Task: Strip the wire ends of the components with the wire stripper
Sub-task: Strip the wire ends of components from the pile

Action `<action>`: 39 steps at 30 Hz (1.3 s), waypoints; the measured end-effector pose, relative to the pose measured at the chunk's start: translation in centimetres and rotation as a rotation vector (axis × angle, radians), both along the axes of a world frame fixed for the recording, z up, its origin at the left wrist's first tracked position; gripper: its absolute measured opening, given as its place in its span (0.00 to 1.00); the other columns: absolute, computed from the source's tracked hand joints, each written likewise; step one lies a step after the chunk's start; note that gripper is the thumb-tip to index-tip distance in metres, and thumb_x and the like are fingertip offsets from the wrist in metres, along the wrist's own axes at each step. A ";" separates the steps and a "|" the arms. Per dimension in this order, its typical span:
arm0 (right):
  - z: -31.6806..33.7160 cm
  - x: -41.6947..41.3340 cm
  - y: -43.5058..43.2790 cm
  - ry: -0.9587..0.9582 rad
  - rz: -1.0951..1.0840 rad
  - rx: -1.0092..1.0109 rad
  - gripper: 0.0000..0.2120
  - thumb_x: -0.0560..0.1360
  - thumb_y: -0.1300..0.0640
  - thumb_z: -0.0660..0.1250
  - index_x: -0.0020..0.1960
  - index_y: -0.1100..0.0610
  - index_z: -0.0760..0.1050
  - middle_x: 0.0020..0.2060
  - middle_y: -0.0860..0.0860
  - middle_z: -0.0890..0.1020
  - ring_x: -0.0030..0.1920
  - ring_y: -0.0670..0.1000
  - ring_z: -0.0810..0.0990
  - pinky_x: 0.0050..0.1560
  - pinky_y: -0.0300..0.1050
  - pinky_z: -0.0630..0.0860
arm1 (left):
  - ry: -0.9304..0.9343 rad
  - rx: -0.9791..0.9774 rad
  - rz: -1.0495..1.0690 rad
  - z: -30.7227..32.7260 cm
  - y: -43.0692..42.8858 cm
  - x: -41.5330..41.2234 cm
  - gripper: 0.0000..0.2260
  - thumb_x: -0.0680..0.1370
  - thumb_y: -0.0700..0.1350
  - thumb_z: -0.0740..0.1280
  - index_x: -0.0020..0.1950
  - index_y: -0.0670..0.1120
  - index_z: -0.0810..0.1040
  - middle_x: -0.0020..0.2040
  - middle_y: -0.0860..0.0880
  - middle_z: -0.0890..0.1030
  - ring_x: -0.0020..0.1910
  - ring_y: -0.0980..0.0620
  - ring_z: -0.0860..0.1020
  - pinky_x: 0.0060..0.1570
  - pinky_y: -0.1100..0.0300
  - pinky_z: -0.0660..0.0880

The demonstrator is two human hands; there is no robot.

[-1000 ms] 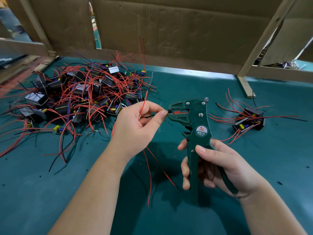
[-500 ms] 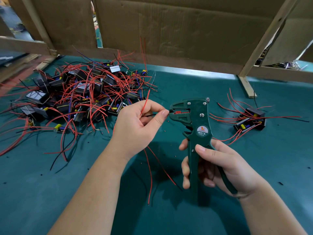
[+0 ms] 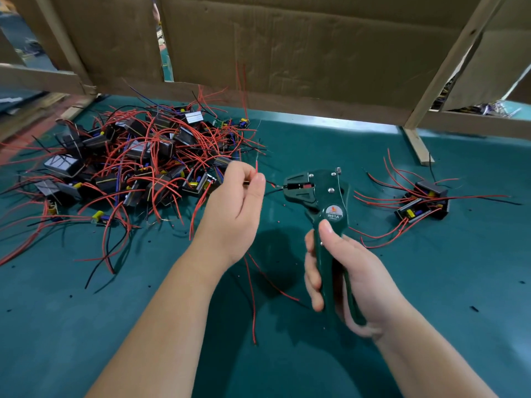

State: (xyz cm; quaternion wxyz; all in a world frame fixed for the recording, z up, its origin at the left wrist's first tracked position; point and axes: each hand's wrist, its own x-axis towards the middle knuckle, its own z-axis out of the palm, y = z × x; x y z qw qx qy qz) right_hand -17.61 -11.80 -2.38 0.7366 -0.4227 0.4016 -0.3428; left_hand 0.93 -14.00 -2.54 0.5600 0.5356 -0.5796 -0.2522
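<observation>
My right hand (image 3: 343,271) grips the two handles of a dark green wire stripper (image 3: 319,196), squeezed together, its jaws pointing left above the table. My left hand (image 3: 235,208) pinches thin red wires (image 3: 256,168) a short way left of the jaws; one wire end (image 3: 273,185) sticks out toward the jaws with a small gap. More red wires (image 3: 253,297) hang down below my left hand. The component they belong to is hidden behind that hand.
A big heap of black components with red and black wires (image 3: 129,165) covers the left of the green table (image 3: 431,282). A small group of components (image 3: 422,202) lies at the right. Cardboard walls (image 3: 287,53) on wooden frames close the back.
My left hand has pulled the wire leftward away from the stripper jaws. My right hand has squeezed the handles together, its fingers now wrapped tightly round them.
</observation>
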 end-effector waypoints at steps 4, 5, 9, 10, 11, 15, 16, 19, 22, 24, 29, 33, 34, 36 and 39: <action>0.7 -1.2 -1.0 -0.082 -0.023 0.001 0.13 0.69 0.45 0.67 0.46 0.55 0.76 0.32 0.57 0.78 0.30 0.59 0.79 0.29 0.44 0.65 | -0.067 0.013 0.056 -0.4 -0.2 1.0 0.10 0.78 0.59 0.55 0.43 0.56 0.70 0.26 0.55 0.67 0.26 0.53 0.63 0.28 0.47 0.67; 0.8 -1.7 -1.3 -0.088 -0.042 0.006 0.14 0.69 0.45 0.64 0.48 0.54 0.76 0.34 0.56 0.80 0.33 0.59 0.81 0.29 0.43 0.63 | -0.071 0.009 0.061 -0.3 -0.2 1.2 0.10 0.78 0.59 0.56 0.43 0.55 0.71 0.26 0.55 0.68 0.26 0.54 0.64 0.28 0.48 0.68; 1.1 -3.2 -2.1 -0.125 0.007 0.023 0.18 0.69 0.46 0.64 0.54 0.54 0.77 0.41 0.58 0.81 0.41 0.61 0.83 0.27 0.41 0.64 | -0.126 -0.013 0.029 -0.1 -0.1 1.2 0.10 0.78 0.57 0.58 0.44 0.55 0.74 0.27 0.53 0.71 0.26 0.58 0.66 0.29 0.60 0.67; 1.1 -3.2 -2.0 -0.134 0.048 0.023 0.20 0.67 0.45 0.68 0.55 0.54 0.78 0.42 0.59 0.81 0.42 0.62 0.83 0.26 0.41 0.64 | -0.156 -0.014 0.023 -0.1 -0.1 1.2 0.10 0.79 0.57 0.58 0.44 0.54 0.74 0.28 0.51 0.73 0.26 0.58 0.67 0.29 0.62 0.66; 1.1 -3.1 -1.9 -0.149 0.098 0.027 0.24 0.64 0.44 0.72 0.56 0.55 0.79 0.43 0.60 0.81 0.42 0.63 0.82 0.26 0.41 0.65 | -0.181 -0.011 0.017 -0.1 0.0 1.1 0.10 0.79 0.56 0.59 0.44 0.54 0.74 0.29 0.50 0.74 0.26 0.57 0.67 0.29 0.62 0.66; 1.0 -2.4 -1.4 -0.220 0.281 0.072 0.29 0.65 0.44 0.75 0.61 0.58 0.78 0.44 0.63 0.80 0.43 0.66 0.82 0.24 0.40 0.66 | -0.189 -0.004 -0.010 0.2 0.3 1.0 0.08 0.80 0.54 0.59 0.45 0.55 0.75 0.30 0.46 0.71 0.27 0.54 0.66 0.30 0.55 0.65; 0.9 -2.3 -1.3 -0.235 0.315 0.084 0.29 0.66 0.44 0.74 0.62 0.58 0.77 0.44 0.63 0.80 0.44 0.66 0.82 0.24 0.40 0.66 | -0.185 -0.014 -0.008 0.3 0.4 1.0 0.08 0.80 0.54 0.60 0.45 0.55 0.76 0.29 0.47 0.70 0.27 0.55 0.65 0.30 0.57 0.65; 0.9 -2.1 -1.0 -0.280 0.384 0.099 0.27 0.69 0.45 0.72 0.63 0.58 0.76 0.44 0.63 0.80 0.44 0.66 0.82 0.24 0.39 0.66 | -0.145 -0.038 -0.024 0.8 0.6 0.6 0.08 0.79 0.50 0.62 0.43 0.52 0.77 0.27 0.54 0.68 0.26 0.58 0.63 0.28 0.67 0.61; 1.1 -2.1 -0.9 -0.299 0.413 0.074 0.26 0.70 0.46 0.71 0.63 0.59 0.75 0.44 0.64 0.80 0.43 0.65 0.82 0.24 0.38 0.66 | -0.105 -0.043 -0.059 1.3 0.8 0.4 0.07 0.79 0.48 0.63 0.42 0.50 0.77 0.27 0.57 0.68 0.26 0.59 0.64 0.29 0.72 0.60; 1.1 -2.1 -0.8 -0.273 0.417 0.048 0.26 0.70 0.46 0.72 0.62 0.59 0.75 0.43 0.64 0.80 0.43 0.65 0.82 0.23 0.39 0.65 | -0.105 -0.042 -0.084 1.5 1.1 0.4 0.08 0.79 0.46 0.63 0.42 0.48 0.77 0.26 0.58 0.67 0.25 0.59 0.64 0.28 0.73 0.60; 1.2 -2.3 -0.8 -0.219 0.423 0.012 0.26 0.68 0.45 0.74 0.60 0.59 0.76 0.43 0.65 0.79 0.41 0.66 0.82 0.23 0.39 0.63 | -0.075 -0.022 -0.158 1.9 1.4 0.5 0.08 0.77 0.44 0.64 0.38 0.49 0.76 0.27 0.56 0.66 0.24 0.59 0.61 0.26 0.71 0.58; 1.2 -2.6 -0.8 -0.207 0.449 -0.015 0.25 0.69 0.45 0.73 0.60 0.58 0.76 0.43 0.65 0.80 0.42 0.65 0.82 0.23 0.40 0.61 | -0.045 0.005 -0.187 2.0 1.5 0.4 0.08 0.76 0.44 0.64 0.36 0.50 0.76 0.25 0.56 0.64 0.22 0.59 0.59 0.24 0.70 0.56; 1.2 -2.7 -0.8 -0.203 0.455 -0.022 0.24 0.69 0.45 0.73 0.59 0.58 0.76 0.43 0.65 0.80 0.42 0.65 0.82 0.23 0.40 0.61 | -0.042 0.010 -0.191 2.0 1.5 0.5 0.08 0.76 0.44 0.64 0.36 0.50 0.76 0.25 0.56 0.64 0.22 0.59 0.59 0.24 0.70 0.55; 1.2 -2.7 -0.9 -0.191 0.461 -0.032 0.24 0.70 0.45 0.73 0.59 0.59 0.76 0.43 0.65 0.80 0.41 0.65 0.82 0.23 0.40 0.61 | -0.042 0.015 -0.193 2.0 1.6 0.5 0.08 0.75 0.44 0.64 0.36 0.49 0.76 0.26 0.56 0.64 0.23 0.59 0.58 0.24 0.69 0.55; 1.1 -2.9 -0.9 -0.169 0.457 -0.043 0.23 0.70 0.45 0.72 0.58 0.59 0.76 0.42 0.65 0.80 0.40 0.64 0.82 0.23 0.40 0.62 | -0.039 0.013 -0.195 2.0 1.6 0.5 0.08 0.75 0.44 0.64 0.36 0.49 0.76 0.26 0.56 0.63 0.23 0.58 0.57 0.24 0.68 0.54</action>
